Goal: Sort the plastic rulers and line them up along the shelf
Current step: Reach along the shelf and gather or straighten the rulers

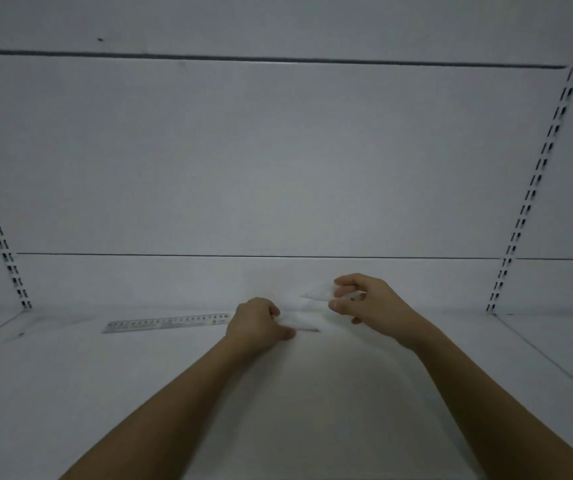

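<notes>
We see the left hand [256, 320] pinching a clear ruler piece [301, 323] flat on the white shelf [139, 393], at six o'clock from the lifted clear triangle [319, 292] gripped by the right hand [364, 299]. A straight ruler [167, 322] lies at nine o'clock, just beside the left hand.

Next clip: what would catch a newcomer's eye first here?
Two bare forearms reach to mid-shelf, where the left hand pinches a pale clear piece on the white shelf, and the right hand holds a clear triangular piece raised. A straight ruler lies flat left of them.
</notes>
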The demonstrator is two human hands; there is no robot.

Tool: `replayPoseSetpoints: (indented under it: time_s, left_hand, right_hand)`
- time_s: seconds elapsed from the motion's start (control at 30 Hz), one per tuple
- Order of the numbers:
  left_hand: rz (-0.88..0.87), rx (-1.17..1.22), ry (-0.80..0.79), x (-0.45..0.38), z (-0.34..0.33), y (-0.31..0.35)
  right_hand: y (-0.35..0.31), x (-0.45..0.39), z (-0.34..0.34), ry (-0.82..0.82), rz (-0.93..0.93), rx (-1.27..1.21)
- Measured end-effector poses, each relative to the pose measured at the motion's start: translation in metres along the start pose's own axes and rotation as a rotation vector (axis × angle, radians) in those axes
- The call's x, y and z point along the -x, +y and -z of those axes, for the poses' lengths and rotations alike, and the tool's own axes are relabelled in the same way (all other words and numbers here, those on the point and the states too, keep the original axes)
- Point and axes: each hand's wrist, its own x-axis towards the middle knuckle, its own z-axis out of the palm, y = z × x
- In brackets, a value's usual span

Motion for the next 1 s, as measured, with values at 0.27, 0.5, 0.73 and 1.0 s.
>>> replayPoseSetpoints:
  time_s: [0.27, 0.5, 0.73, 1.0]
  left_hand:
    - [-0.087, -0.141, -0.010, 0.013, 0.010, -0.004]
    - [-0.241, -0.320, -0.005, 0.085, 0.026, -0.042]
    - [-0.294, -0.322, 0.103, 0.095, 0.017, -0.057]
    - [-0.294, -0.296, 0.110, 0.091, 0.013, -0.063]
  right_hand:
    - [-0.002, -0.022, -0.007, -0.045, 0.007, 0.031]
    - [-0.009, -0.036, -0.038, -0.171, 0.065, 0.281]
    - [0.012, -0.040, -0.069, -0.213, 0.145, 0.481]
    - [0.022, -0.041, -0.078, -0.170, 0.103, 0.502]
